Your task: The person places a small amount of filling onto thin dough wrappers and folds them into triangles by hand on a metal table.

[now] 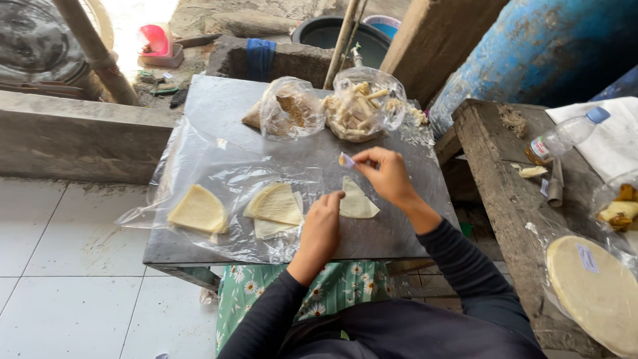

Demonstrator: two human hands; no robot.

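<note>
Pale wrapper triangle point(357, 201) pinned under left hand point(321, 226) fingertips | right hand point(385, 174) pinches small filling piece point(346, 159) just above it | unrolled; finished rolls bagged point(362, 106) beyond; cut wrappers point(274, 206) wait beside.

Bare desk point(219, 106) opens ahead on my left; two plastic bags point(292, 110) block the far edge, and stacked wrappers point(276, 206) crowd my left hand point(321, 223)

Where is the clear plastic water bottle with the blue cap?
The clear plastic water bottle lies on its side on the rough wooden bench at the right, beside white cloth.
</note>
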